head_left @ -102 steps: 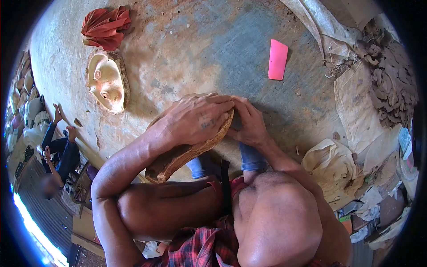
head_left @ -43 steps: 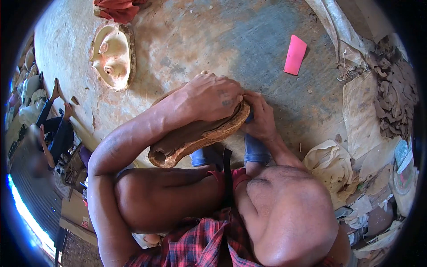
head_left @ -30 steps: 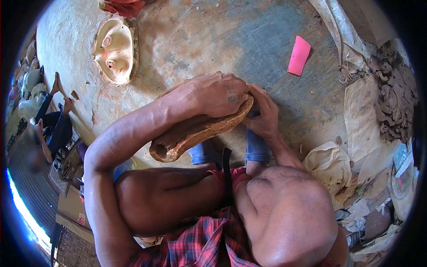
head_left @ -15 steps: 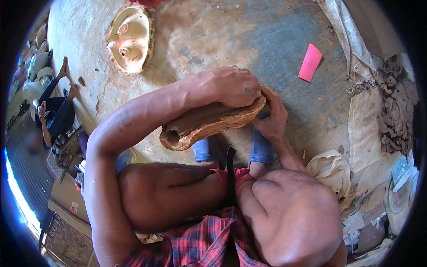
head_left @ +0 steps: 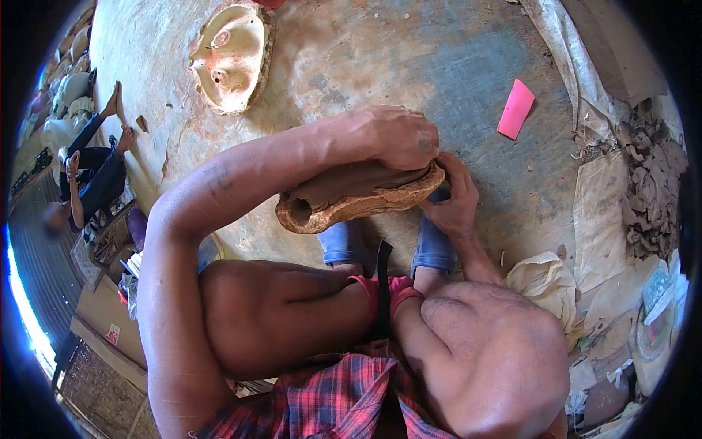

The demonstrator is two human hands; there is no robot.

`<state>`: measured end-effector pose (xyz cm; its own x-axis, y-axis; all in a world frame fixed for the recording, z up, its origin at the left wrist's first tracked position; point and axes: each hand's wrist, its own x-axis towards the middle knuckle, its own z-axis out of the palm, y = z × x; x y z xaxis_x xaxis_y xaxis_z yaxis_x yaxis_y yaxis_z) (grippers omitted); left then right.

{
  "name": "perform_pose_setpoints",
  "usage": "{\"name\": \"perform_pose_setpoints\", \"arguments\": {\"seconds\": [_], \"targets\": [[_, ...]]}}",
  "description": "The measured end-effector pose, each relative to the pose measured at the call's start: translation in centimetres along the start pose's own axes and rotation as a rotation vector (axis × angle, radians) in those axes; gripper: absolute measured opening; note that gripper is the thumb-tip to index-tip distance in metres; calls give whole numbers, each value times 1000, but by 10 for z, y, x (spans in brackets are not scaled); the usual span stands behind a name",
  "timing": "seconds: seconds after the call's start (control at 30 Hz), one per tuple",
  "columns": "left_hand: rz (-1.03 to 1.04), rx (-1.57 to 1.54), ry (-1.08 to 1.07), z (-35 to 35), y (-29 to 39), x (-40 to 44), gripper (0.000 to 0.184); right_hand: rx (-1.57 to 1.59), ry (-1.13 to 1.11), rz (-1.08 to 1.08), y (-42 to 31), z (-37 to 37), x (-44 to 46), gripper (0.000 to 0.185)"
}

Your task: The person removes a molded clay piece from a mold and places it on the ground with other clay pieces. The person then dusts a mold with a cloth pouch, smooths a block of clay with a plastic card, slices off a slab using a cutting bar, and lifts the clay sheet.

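A rough-edged tan mould [head_left: 380, 201] lined with dark brown clay [head_left: 336, 187] is tilted above my feet, with a round hollow at its left end. My left hand [head_left: 404, 139] reaches across from the left, fingers curled and pressed onto the clay near the mould's right end; its fingertips are partly hidden. Around that same right end my right hand [head_left: 455, 199] is closed, thumb below and fingers at the rim, close to my left hand.
A cream hollow mould [head_left: 241, 58] lies on the floor at the upper left, a pink sheet [head_left: 516, 110] at the upper right. Clay scraps [head_left: 651, 190] and cloths [head_left: 545, 282] line the right side. Another person's legs [head_left: 99, 172] show at the far left.
The view has shifted, so floor items appear farther right. My left hand stays on the clay and now sits nearer the mould's right end; the mould looks more level. My right hand keeps its hold.
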<state>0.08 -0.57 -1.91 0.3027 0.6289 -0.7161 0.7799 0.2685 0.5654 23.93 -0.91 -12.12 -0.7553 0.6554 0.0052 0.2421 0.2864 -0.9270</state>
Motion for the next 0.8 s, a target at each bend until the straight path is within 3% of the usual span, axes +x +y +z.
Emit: {"name": "perform_pose_setpoints", "arguments": {"seconds": [0.1,0.2,0.27,0.4,0.7,0.8], "targets": [[-78,9,-45,-3,4,1,45,-24,-24,-9,-2,-2,-1,75],[-54,29,-42,1,-2,2,45,-47,-12,-22,-3,-2,-2,73],[69,52,12,7,-11,4,45,-84,-19,-57,-5,-2,-3,71],[-2,37,-26,-1,-2,0,45,-110,-47,-51,-10,-5,-11,71],[131,111,25,9,-12,10,44,-80,-2,-50,-8,-2,-2,72],[18,73,-71,2,-4,7,43,2,15,-28,-5,1,1,73]]}}
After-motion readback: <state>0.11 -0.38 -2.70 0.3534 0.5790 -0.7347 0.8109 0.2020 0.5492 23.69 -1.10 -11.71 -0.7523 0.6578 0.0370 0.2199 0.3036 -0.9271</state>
